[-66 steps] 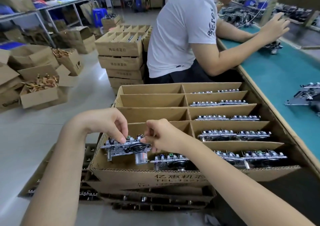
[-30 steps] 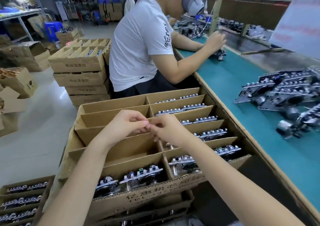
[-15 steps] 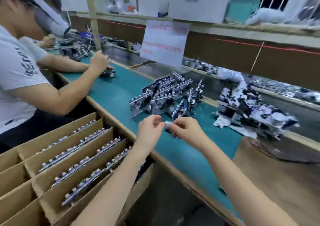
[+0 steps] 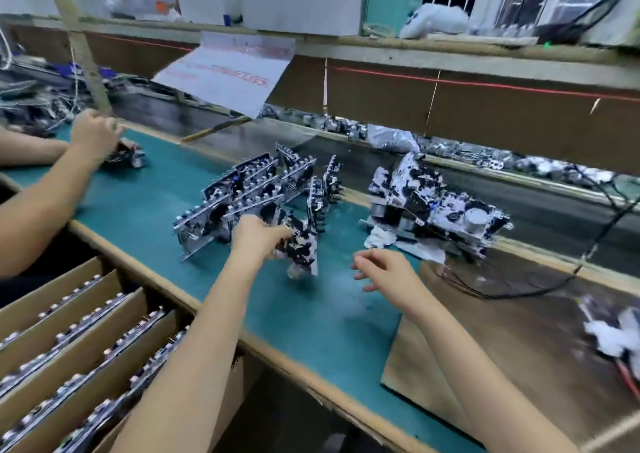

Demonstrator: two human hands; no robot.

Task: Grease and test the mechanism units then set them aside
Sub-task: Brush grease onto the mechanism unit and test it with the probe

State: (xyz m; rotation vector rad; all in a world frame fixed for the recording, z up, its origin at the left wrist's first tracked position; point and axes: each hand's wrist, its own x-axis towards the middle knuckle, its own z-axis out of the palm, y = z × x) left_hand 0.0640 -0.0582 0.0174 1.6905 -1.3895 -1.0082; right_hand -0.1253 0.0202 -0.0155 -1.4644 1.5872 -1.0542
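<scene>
My left hand (image 4: 258, 237) grips a metal mechanism unit (image 4: 302, 248) at the front of a leaning row of similar units (image 4: 242, 196) on the green bench mat (image 4: 311, 317). The unit hangs tilted, its lower end just above the mat. My right hand (image 4: 384, 272) hovers to the right of it, fingers loosely spread, holding nothing. A second heap of greasy units (image 4: 436, 206) lies further right on white rags. The frame is motion-blurred.
A divided cardboard box (image 4: 69, 348) with units stands low at the left, beside the bench. Another person's hand (image 4: 93, 133) works on a unit at the far left. A brown board (image 4: 519, 348), black cables (image 4: 519, 289) and a rag (image 4: 613, 331) lie at the right. A shelf overhangs the bench.
The view swung from the box to the bench. My hands, which met at the fingertips, parted; the left reached forward and took hold of a unit from the row.
</scene>
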